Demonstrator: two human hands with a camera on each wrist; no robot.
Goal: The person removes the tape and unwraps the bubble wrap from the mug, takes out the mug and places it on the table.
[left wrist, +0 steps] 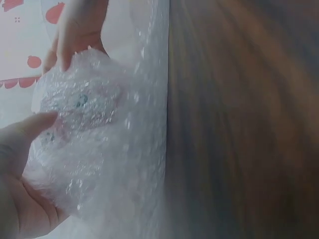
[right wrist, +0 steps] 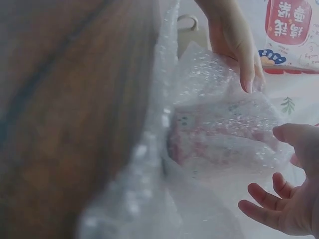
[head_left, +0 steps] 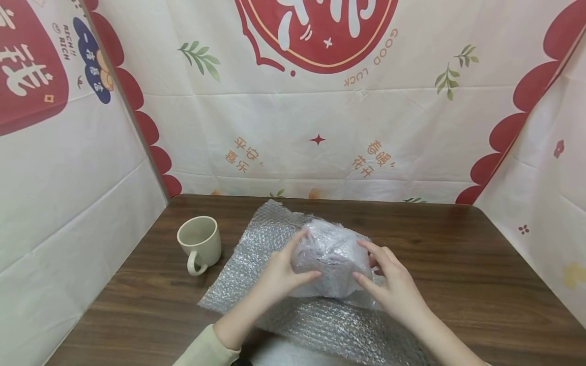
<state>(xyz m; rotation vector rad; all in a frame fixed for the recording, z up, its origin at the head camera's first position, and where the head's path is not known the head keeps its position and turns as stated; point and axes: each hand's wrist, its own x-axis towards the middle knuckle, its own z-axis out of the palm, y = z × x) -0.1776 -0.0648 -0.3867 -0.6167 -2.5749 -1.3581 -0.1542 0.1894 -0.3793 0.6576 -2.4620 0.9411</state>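
Note:
A bundle in bubble wrap [head_left: 334, 254] sits between the two hands, on a larger bubble wrap sheet [head_left: 249, 259]. Through the plastic a pink-and-white patterned surface shows in the right wrist view; its kind cannot be told. On the bundle's left side, my left hand [head_left: 280, 274] grips it with spread thumb and fingers. My right hand [head_left: 397, 287] holds the opposite side between thumb and forefinger. Its other fingers curl loosely away from the wrap in the right wrist view. Left of the sheet stands an upright beige mug [head_left: 208, 244], touched by neither hand.
The brown wooden table [head_left: 458, 254] extends to both sides of the sheet. Printed cloth hangings [head_left: 284, 117] enclose its back and sides. Toward the near edge, the sheet lies partly over a pale grey surface [head_left: 293, 354].

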